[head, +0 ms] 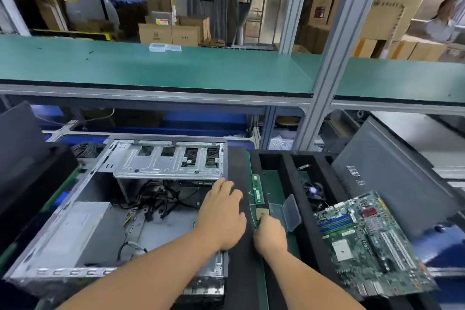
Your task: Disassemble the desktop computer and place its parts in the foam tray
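The open desktop case (75,221) lies on its side at the left, with its silver drive cage (171,161), grey power supply (75,231) and loose black cables (158,199) inside. My left hand (221,214) rests flat with straight fingers on the case's right edge. My right hand (270,234) pinches a small square CPU chip (261,214) over a slot of the black foam tray (286,166). A green RAM stick (257,187) lies in the tray just beyond. The green motherboard (370,244) rests tilted on the tray's right side, next to a black fan (313,190).
A clear plastic holder (289,211) stands open beside the chip. The dark grey side panel (392,176) leans at the right. A green shelf (176,68) with small clear boxes (164,47) runs above the bench. An aluminium post (324,58) rises right of centre. People stand in the background.
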